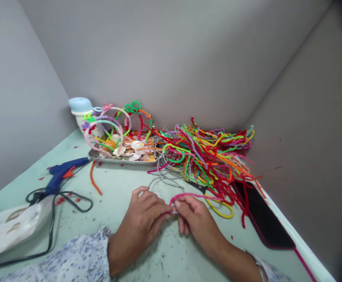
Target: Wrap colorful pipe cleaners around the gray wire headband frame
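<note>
Two hands, left (143,215) and right (196,217), pinch a pink pipe cleaner (193,195) (fuzzy, bright) above the table (124,178).

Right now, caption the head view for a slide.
Two hands work a pink pipe cleaner beside a colorful heap of pipe cleaners and a shell-filled tray.

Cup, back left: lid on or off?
On. The blue lid covers the top of the white cup, which stands upright; whether it's fully closed, cannot tell.
</note>
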Available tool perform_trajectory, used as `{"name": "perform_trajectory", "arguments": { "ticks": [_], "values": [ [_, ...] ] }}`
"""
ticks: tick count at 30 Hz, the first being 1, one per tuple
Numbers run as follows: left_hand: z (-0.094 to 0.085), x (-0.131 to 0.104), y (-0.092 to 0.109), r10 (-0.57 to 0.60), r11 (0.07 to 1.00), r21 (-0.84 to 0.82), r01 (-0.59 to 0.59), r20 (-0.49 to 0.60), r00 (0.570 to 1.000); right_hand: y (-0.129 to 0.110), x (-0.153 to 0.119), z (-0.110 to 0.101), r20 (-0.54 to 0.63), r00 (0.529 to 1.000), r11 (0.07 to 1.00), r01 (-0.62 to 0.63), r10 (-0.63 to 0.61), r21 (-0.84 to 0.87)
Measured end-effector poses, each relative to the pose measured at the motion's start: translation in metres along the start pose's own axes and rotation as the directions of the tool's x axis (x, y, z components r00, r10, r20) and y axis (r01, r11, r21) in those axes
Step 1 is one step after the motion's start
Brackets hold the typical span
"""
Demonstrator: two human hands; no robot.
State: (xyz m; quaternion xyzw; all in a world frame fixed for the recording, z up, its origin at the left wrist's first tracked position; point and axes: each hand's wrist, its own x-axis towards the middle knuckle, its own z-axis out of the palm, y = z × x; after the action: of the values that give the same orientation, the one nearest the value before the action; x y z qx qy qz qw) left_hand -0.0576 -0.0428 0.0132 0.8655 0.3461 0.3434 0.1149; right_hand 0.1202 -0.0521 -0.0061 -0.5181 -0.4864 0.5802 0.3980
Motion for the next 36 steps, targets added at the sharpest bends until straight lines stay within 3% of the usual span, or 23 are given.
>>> {"name": "perform_trajectory", "arguments": {
  "ticks": [15, 30, 36],
  "values": [
    [-0.001, -0.001, -0.005, -0.018, 1.000, -0.002, 0.018, -0.021, 1.000, 0.005, -0.006, 0.001, -0.060, 0.977, 0.976, 0.208, -0.204, 0.066],
    [-0.001, 0.000, -0.001, -0.106, 0.992, -0.060, 0.114, 0.118, 0.987, 0.011, -0.007, 0.002, -0.049, 0.969, 0.971, 0.241, -0.240, 0.002],
    [0.002, -0.002, -0.004, -0.106, 0.990, -0.078, 0.114, 0.094, 0.990, 0.010, -0.007, 0.004, -0.064, 0.967, 0.970, 0.244, -0.245, -0.018]
  ]
}}
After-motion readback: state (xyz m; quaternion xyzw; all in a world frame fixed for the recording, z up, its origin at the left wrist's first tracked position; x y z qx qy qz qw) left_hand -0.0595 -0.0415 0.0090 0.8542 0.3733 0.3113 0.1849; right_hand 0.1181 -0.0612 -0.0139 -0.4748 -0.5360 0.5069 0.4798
